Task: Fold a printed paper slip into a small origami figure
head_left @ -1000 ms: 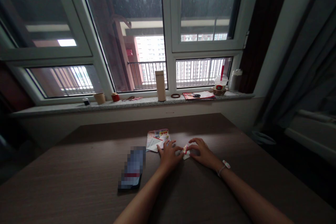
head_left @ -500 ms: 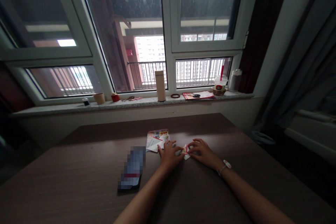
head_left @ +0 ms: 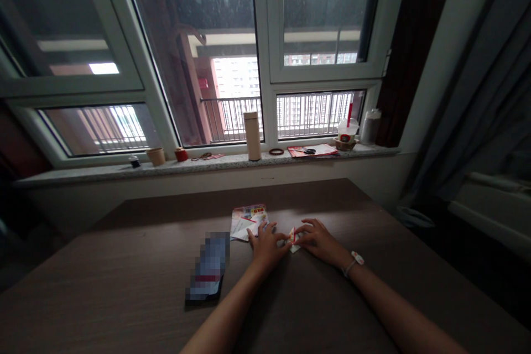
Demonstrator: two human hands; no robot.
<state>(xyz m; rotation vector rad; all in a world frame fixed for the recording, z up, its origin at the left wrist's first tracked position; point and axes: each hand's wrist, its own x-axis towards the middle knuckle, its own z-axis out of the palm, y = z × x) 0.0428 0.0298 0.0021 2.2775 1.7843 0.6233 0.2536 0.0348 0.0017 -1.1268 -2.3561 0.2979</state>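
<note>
Two hands low in the middle of the head view: left hand [head_left: 267, 246] and right hand [head_left: 318, 240], fingers curled and closed from either side on a small folded paper [head_left: 294, 247], long axis near upright, right fingertips closest; just left, a printed leaflet [head_left: 248, 222] on a dark wood-grain table [head_left: 124, 287].

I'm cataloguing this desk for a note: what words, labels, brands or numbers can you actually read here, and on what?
Nothing here can be quoted; no text is legible.
Printed leaflet on the table: coloured print, too small to read.
Folded paper between the left hand and right hand: red marks, nothing readable.
Dark phone-like slab: pixelated, unreadable.
Papers on the window sill: too small to read.
</note>
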